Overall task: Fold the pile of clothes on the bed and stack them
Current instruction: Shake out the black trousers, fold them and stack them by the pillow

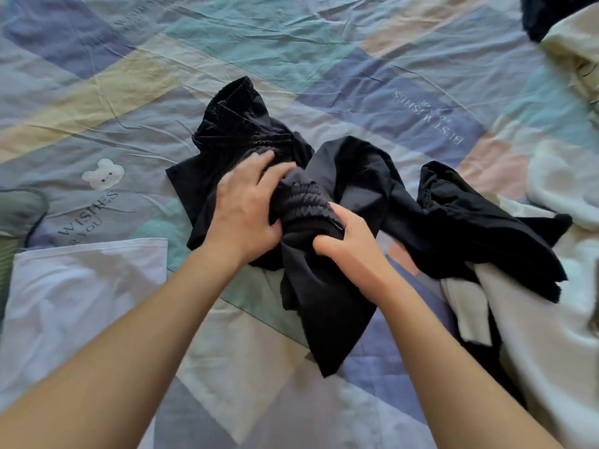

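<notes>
A crumpled black garment (330,306) with a gathered elastic waistband lies in the middle of the patterned bedspread (291,43). My left hand (243,212) grips the bunched waistband from the left, fingers curled over the fabric. My right hand (346,244) pinches the same waistband from the right, thumb on top. The garment trails right toward a pile of unfolded clothes (534,319), mostly cream and black. A folded white garment (81,286) lies flat at the left.
A green item (16,222) sits at the left edge beside the white garment. More cream fabric (573,53) and a dark piece (547,11) lie at the top right corner. The far side of the bedspread is open.
</notes>
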